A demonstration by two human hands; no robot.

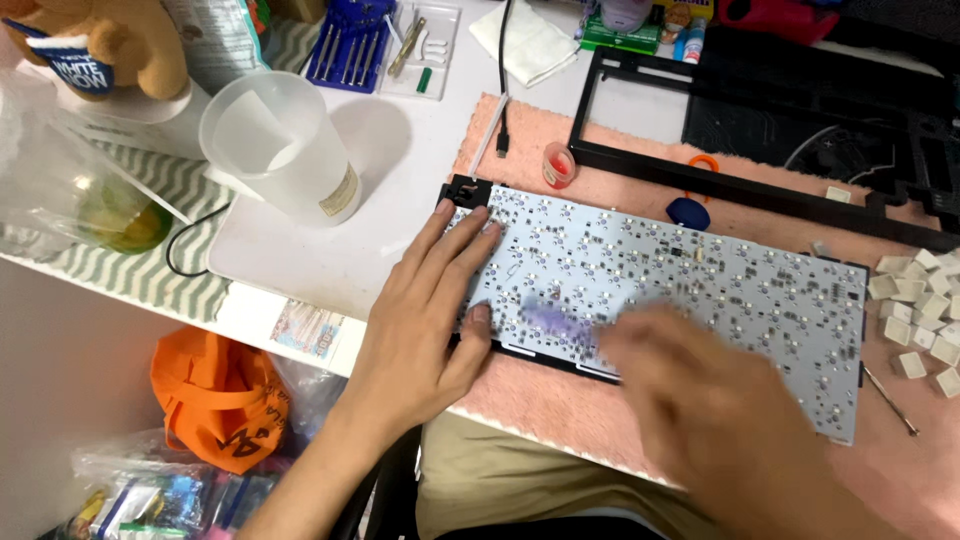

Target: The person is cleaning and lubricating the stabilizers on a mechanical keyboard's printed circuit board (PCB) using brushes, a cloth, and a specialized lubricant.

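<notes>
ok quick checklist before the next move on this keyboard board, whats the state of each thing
1. Left hand steadying the circuit board: ok, fingers flat on its left end.
2. Right hand grip: cannot tell, blurred by motion.
3. Purple thing by the right hand: cannot tell what it is.
4. Board lying on the pink mat: ok.
5. Loose keycaps off the board: ok, heaped at its right.
6. Plastic cup apart from the board: ok.

Right hand (700, 400): motion-blurred, grip unreadable, covering the circuit board's (700, 280) near edge. Purple object (545, 318) at its fingertips: smeared, unidentifiable. Black frame (760, 185): cropped at right.
</notes>
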